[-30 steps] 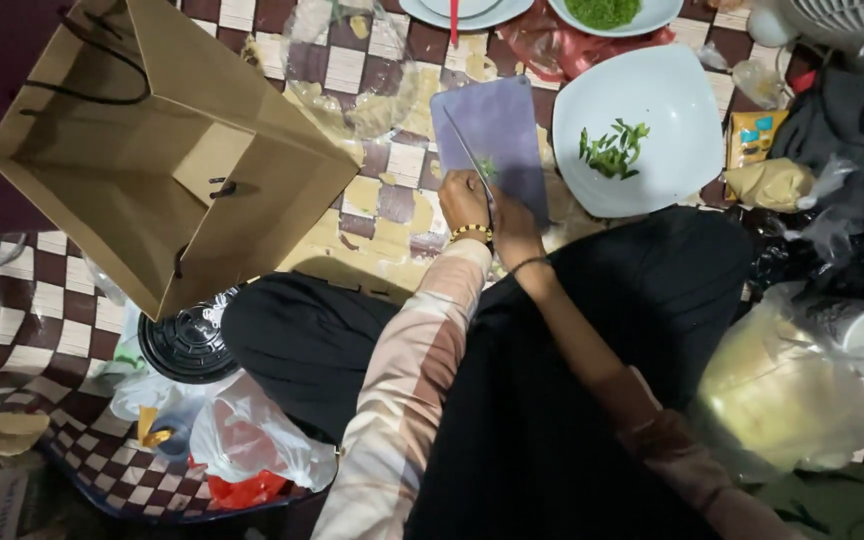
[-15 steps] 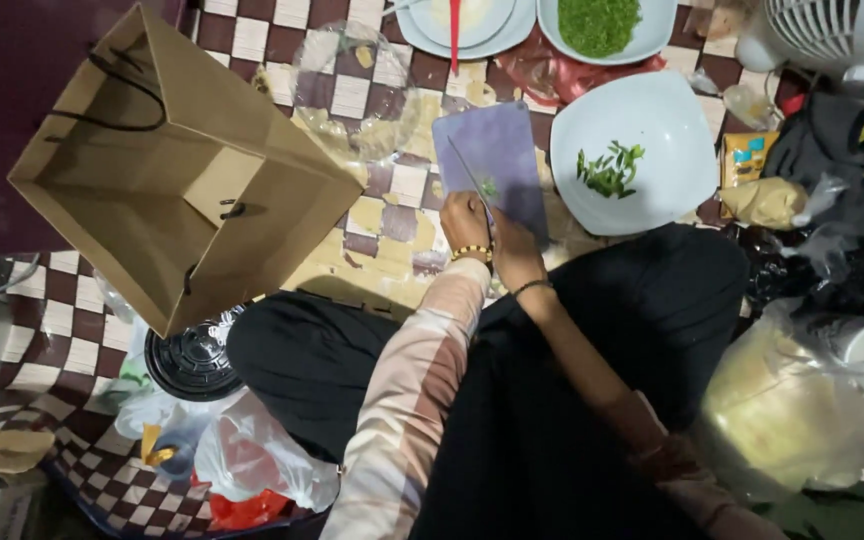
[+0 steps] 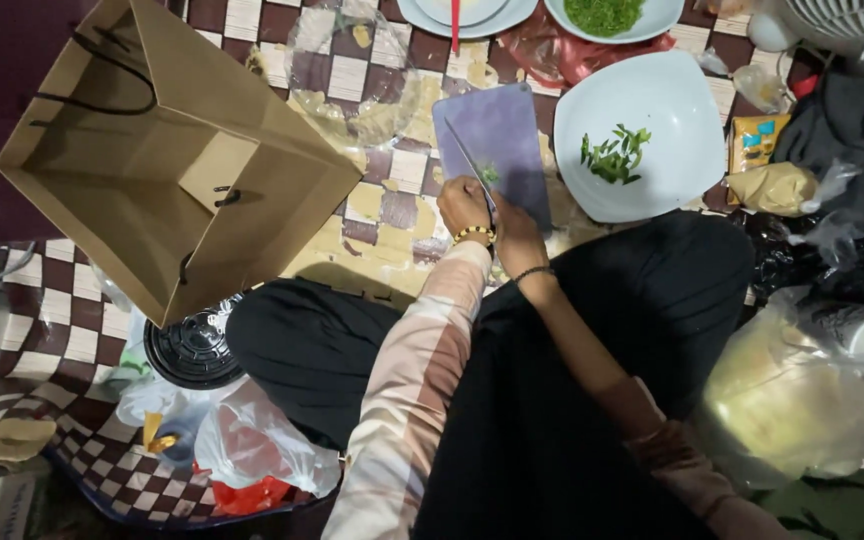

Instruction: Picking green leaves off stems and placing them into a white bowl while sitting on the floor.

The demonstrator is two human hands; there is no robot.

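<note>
Both hands — left hand [image 3: 464,205], right hand [image 3: 518,228] — meet at the purple cutting board [image 3: 500,135].

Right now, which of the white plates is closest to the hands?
The large white plate just right of the purple cutting board, holding a few chopped greens. The other plates sit farther away along the top edge.

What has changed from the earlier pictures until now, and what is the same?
Very little changed. Both hands stayed together at the near edge of the purple cutting board: the left hand beside the small green pieces, the right hand holding the knife over them. Only the camera view shifted slightly. The white plate with chopped greens and the open brown paper bag did not move.
</note>
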